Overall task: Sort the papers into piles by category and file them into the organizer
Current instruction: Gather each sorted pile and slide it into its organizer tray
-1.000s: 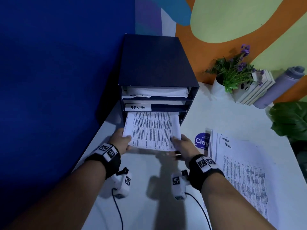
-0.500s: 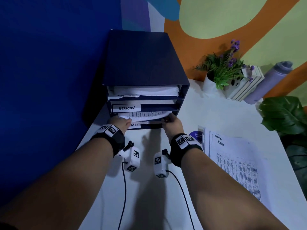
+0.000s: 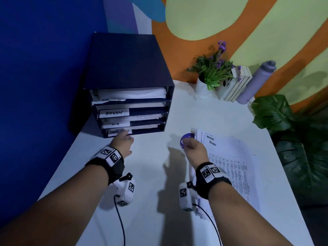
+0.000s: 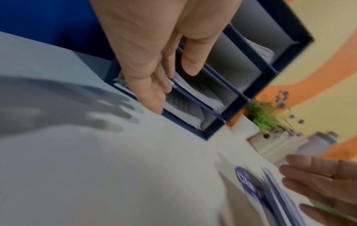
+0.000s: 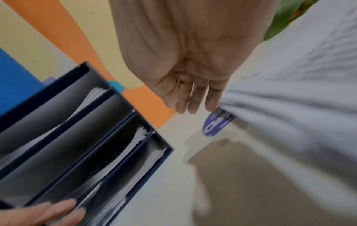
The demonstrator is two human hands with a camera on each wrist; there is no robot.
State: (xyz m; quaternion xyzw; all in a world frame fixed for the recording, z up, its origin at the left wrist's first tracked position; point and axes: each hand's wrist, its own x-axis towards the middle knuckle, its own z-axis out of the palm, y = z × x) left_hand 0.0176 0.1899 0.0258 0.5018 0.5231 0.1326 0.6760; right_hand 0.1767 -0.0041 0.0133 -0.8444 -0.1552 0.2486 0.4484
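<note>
Papers: thin, limp ADMIN stack (image 3: 229, 157) on tabletop (image 3: 150, 174), just right of right hand (image 3: 194, 149) | grip: both hands loose-fingered, empty; left hand (image 3: 122, 142) touches organizer (image 3: 127, 82) bottom slot | take stack by both side edges, as sheets likely sag and slide.
</note>
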